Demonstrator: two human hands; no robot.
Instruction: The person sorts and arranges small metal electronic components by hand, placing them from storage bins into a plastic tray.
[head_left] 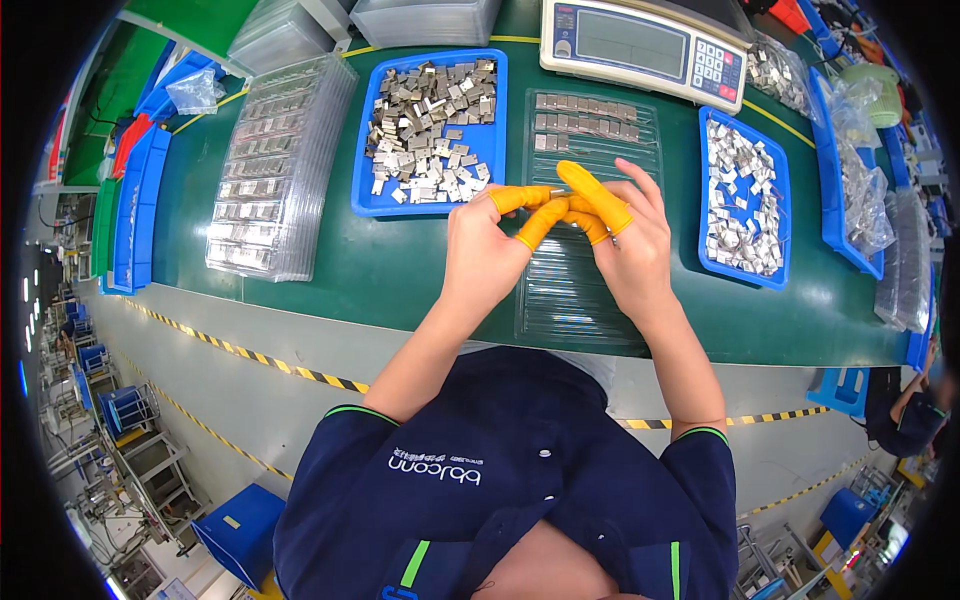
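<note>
Right at the front of your dark shirt [520, 430], both forearms reach over the table edge and your hands come together at the fingertips. Your left hand [485, 250] pinches a small silvery piece [559, 192] between thumb and forefinger, while your right hand [638, 250] meets it from the other side; whether those right fingers are clamped on it or only steady it, I cannot tell, since they cover most of it. Yellow finger cots [590, 188] sheathe the working fingertips, probably for grip and to keep bare skin off the metal. Just below your hands lies a clear ribbed tray [565, 305], set square in front of you, seemingly so that the piece is held directly above it; its near part shows only bare grooves, while metal pieces [585, 127] stand in rows at its far end. Either side, likely for short reaches, sit two blue trays: the left blue tray [487, 135] holds a loose heap of metal parts, the right blue tray [703, 185] a scatter of paler ones. Further left, a stack of loaded clear trays [270, 170] rests on the green table [345, 270], piled up perhaps to save room. Beyond, a digital scale [640, 48] and clear plastic boxes [425, 22] line the back, apparently to leave the middle for handwork.
</note>
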